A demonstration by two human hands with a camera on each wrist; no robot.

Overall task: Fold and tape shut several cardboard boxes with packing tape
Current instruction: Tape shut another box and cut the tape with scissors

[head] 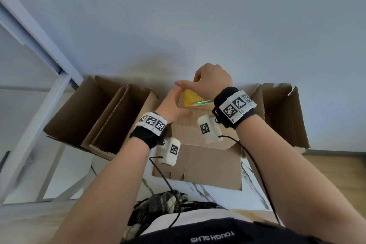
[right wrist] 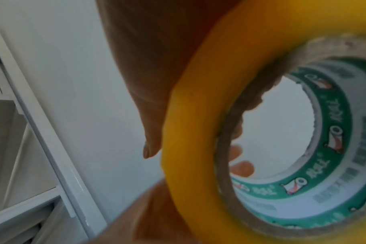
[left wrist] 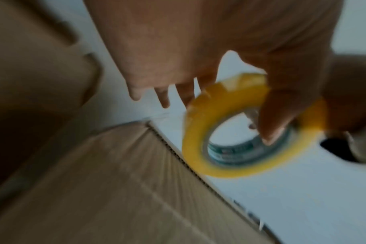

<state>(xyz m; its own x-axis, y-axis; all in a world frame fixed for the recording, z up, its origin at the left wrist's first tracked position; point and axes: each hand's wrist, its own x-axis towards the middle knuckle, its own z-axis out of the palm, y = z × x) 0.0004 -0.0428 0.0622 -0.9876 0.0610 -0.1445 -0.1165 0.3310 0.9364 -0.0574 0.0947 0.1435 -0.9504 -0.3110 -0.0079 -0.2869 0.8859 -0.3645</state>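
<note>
Right hand (head: 213,81) grips tape roll (head: 191,96) above the box's far edge (head: 200,108); left hand (head: 173,105), fingers straight and empty, nearest it, just left.

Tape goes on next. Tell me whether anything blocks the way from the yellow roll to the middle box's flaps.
Nothing visible does: the right hand holds the yellow packing tape roll just above the middle cardboard box.

Blurred left hand (left wrist: 167,54) beside yellow tape roll (left wrist: 198,135), above cardboard box (left wrist: 107,189).
</note>
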